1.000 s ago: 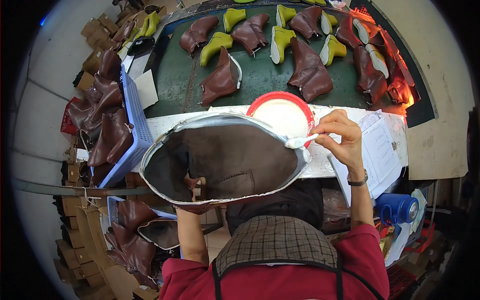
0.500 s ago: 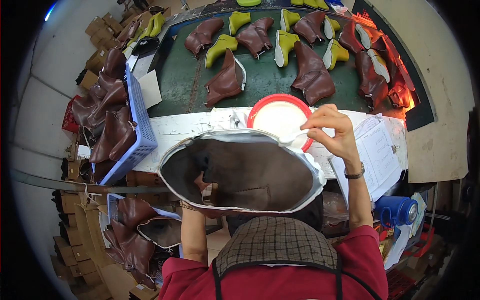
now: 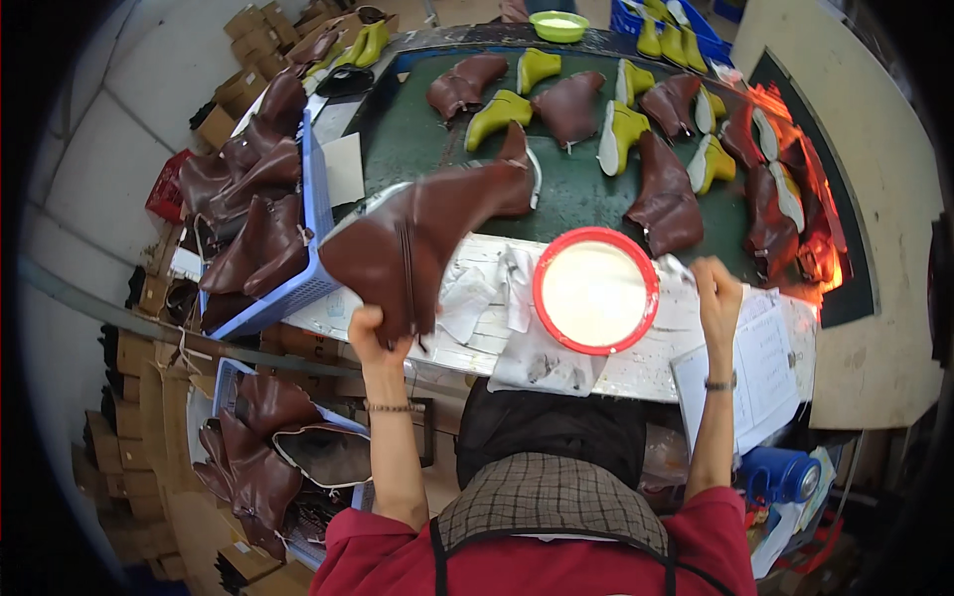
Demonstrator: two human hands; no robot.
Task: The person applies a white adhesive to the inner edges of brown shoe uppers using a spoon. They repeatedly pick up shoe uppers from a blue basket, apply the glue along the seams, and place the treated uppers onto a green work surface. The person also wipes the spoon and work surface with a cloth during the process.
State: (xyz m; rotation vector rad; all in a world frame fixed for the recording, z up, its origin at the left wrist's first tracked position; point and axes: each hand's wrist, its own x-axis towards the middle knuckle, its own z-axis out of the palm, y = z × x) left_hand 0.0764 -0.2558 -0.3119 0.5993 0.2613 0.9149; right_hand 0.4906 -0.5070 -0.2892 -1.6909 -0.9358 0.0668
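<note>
My left hand is closed on the lower edge of a brown leather boot upper, which is held up at the left of the bench, its zipper side showing. A white band runs along its rim. My right hand is closed on a small white brush-like tool; its bristles cannot be made out. Between my hands stands a red-rimmed tub of white liquid. My right hand is just right of the tub, apart from it.
Brown boot uppers and yellow-green lasts lie on the green belt. Blue baskets of uppers stand at left. Stained paper, a notebook and a blue bottle are near me. An orange-glowing heater is at right.
The boot upper has swung from above the tub to the left and turned, its opening no longer facing me. My right hand has left its rim and moved right and down. The tub is now uncovered.
</note>
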